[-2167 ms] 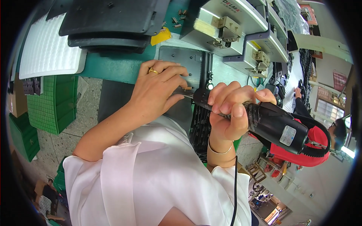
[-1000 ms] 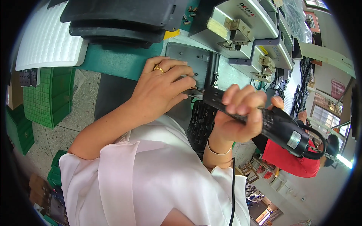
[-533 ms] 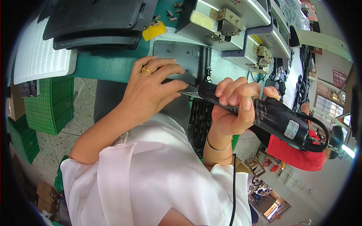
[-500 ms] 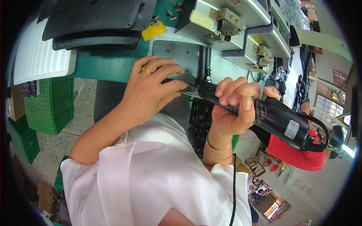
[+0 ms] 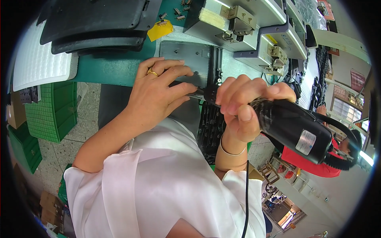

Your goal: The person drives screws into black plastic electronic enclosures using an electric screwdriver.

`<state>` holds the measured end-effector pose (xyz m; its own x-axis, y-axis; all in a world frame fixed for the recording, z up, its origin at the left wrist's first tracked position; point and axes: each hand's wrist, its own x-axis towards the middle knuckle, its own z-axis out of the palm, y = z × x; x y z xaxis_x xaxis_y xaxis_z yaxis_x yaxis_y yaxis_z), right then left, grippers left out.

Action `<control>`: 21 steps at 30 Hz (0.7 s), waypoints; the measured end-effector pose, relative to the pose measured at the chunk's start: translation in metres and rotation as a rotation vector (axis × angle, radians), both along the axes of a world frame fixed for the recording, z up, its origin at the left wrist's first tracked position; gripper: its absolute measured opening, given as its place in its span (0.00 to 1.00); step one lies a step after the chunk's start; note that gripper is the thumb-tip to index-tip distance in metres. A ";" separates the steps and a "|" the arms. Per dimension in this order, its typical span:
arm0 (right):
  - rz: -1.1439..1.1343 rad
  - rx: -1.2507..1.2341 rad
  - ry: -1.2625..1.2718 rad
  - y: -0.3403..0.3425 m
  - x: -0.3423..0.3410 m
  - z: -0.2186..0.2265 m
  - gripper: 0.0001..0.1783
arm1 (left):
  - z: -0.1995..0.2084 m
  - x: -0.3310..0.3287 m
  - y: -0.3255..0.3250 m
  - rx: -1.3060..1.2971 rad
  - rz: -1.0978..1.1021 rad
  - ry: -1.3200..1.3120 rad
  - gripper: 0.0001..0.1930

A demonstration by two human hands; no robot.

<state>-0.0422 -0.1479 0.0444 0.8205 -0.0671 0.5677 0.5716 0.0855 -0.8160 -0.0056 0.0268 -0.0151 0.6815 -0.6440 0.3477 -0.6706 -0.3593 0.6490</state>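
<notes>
On grey plate [image 5: 186, 55], splayed left hand [image 5: 152, 99]

The electric screwdriver [image 5: 293, 127] in the right hand [image 5: 242, 107] has a black plastic body with a soft sheen (a small silvery label sits on it). The plate [image 5: 186, 59] under the left hand [image 5: 154, 95] is dull grey metal, smooth. The desk [image 5: 111, 69] top is matt green. The blouse [image 5: 158, 190] is glossy, satin-like cloth.
</notes>
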 end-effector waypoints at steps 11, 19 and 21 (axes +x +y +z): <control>-0.222 -0.036 -0.042 0.013 0.004 -0.007 0.21 | -0.003 -0.001 -0.001 -0.015 -0.005 -0.022 0.12; -0.319 0.375 -0.108 -0.023 -0.038 0.012 0.23 | -0.009 -0.006 0.007 -0.017 -0.028 -0.180 0.12; -0.373 0.400 -0.112 -0.040 -0.044 0.010 0.22 | -0.009 -0.007 0.015 -0.048 -0.072 -0.299 0.09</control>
<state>-0.0861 -0.1879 0.0548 0.6357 -0.5694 0.5212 0.7041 0.1508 -0.6939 -0.0125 0.0422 -0.0239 0.4975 -0.6646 0.5575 -0.8571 -0.2777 0.4339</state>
